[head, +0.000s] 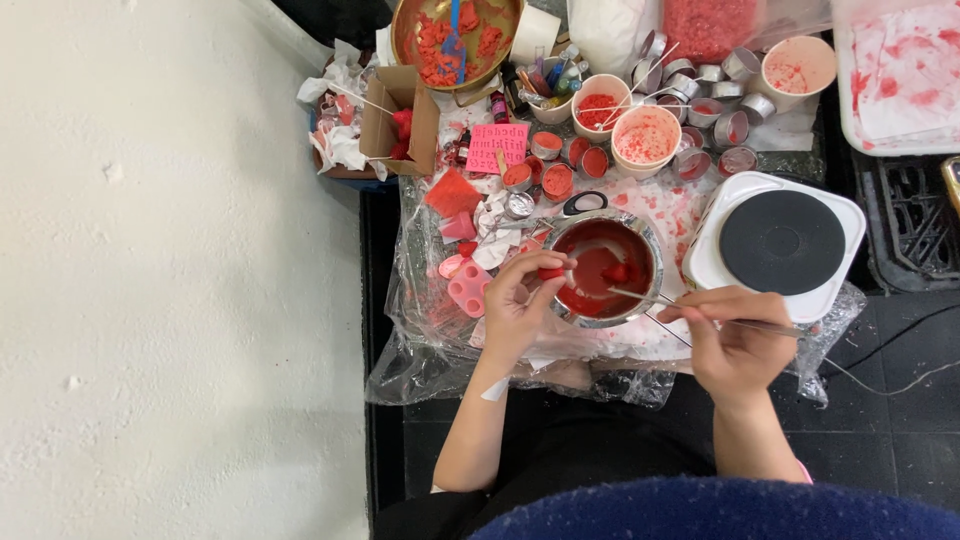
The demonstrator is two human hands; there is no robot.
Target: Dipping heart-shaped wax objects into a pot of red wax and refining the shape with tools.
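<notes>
A small steel pot (652, 250) of melted red wax sits on a plastic sheet in front of me. My left hand (515, 305) rests on the pot's near-left rim, pinching a small red wax piece (551, 272) between thumb and fingers. My right hand (735, 340) holds a thin metal stick (640, 295) whose tip reaches into the red liquid, beside a red lump (616, 272) floating there.
A white hotplate with a black round top (782, 242) stands right of the pot. A pink silicone mould (470, 287) lies at the left. Behind are several small tins and paper cups of red wax (645, 138), a brass bowl (455, 40), a cardboard box (400, 120) and scissors (575, 207).
</notes>
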